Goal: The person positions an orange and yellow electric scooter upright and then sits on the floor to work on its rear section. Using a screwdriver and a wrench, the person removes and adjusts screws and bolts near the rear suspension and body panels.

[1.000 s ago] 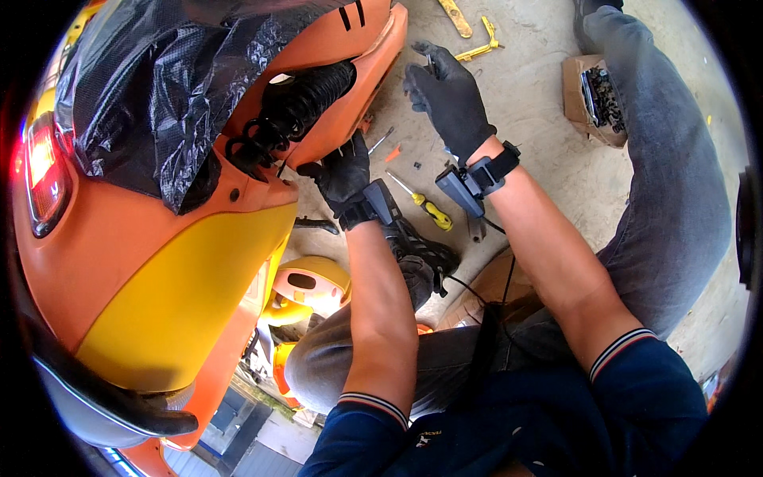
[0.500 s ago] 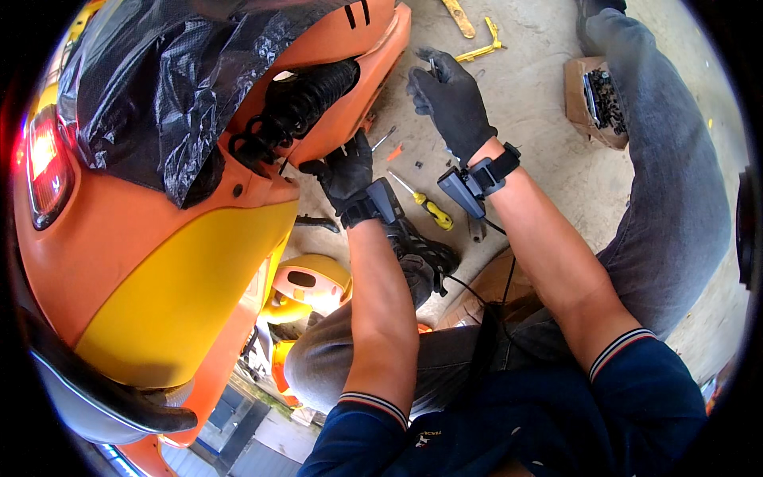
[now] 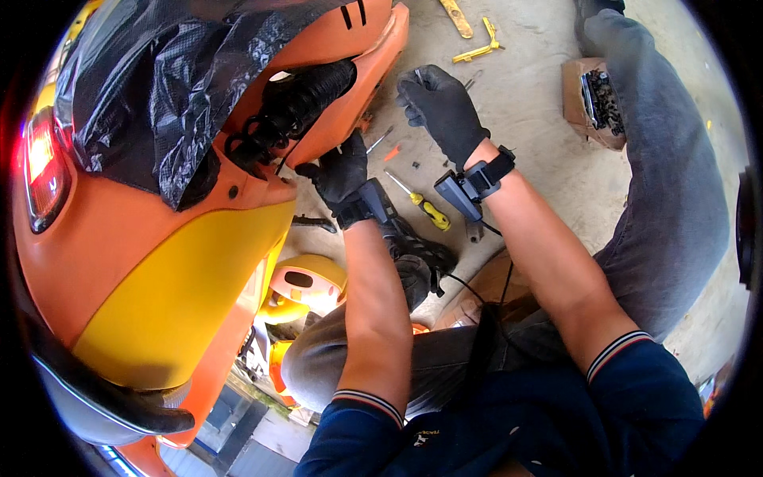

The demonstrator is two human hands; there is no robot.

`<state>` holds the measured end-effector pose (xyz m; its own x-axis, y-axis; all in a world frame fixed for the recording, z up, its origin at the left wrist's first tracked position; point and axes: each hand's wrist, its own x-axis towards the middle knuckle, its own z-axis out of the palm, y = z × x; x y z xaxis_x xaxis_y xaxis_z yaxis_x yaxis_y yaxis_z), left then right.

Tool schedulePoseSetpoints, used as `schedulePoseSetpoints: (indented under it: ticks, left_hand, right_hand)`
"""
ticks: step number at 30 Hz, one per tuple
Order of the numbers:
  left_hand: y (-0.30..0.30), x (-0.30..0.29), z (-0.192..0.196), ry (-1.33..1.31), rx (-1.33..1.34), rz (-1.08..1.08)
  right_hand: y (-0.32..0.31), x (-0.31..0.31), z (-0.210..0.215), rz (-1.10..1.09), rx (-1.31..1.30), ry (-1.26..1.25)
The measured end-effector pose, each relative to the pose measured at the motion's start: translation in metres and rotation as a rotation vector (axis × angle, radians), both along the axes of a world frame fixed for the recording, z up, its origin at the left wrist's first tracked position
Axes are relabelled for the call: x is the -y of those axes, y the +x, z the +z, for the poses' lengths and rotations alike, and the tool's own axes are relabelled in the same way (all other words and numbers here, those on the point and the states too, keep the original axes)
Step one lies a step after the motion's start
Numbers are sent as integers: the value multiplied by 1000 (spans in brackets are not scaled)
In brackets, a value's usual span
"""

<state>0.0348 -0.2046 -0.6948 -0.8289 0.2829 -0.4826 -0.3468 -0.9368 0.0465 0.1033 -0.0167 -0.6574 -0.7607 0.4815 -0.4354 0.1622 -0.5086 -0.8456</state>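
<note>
**Gloved hands at an orange scooter**

The left hand [image 3: 342, 171], fingers curled, presses against the scooter's orange body panel [image 3: 262, 183] beside a black ribbed hose [image 3: 298, 103]. The right hand [image 3: 441, 111] hovers farther right over the concrete floor [image 3: 540, 87], fingers half closed on a small metal part. A yellow-handled screwdriver [image 3: 421, 203] lies between them.

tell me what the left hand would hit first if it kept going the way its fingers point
Most likely the orange scooter body: the gloved left hand points up-left at the panel edge, just below the black ribbed hose. Depth is unclear, so it may already be touching.
</note>
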Motion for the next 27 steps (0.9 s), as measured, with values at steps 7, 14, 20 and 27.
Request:
schedulePoseSetpoints:
  ticks: [7, 14, 20, 27]
  left_hand:
    - [8, 1, 5, -79, -50, -43]
    - [2, 2, -3, 0, 71, -134]
    - [-8, 0, -11, 115, 153, -66]
    - [-4, -4, -2, 63, 104, -124]
  right_hand:
    - [0, 1, -3, 47, 11, 16]
    - [1, 5, -11, 99, 24, 59]
    - [3, 9, -14, 88, 4, 8]
    - [2, 10, -19, 117, 14, 7]
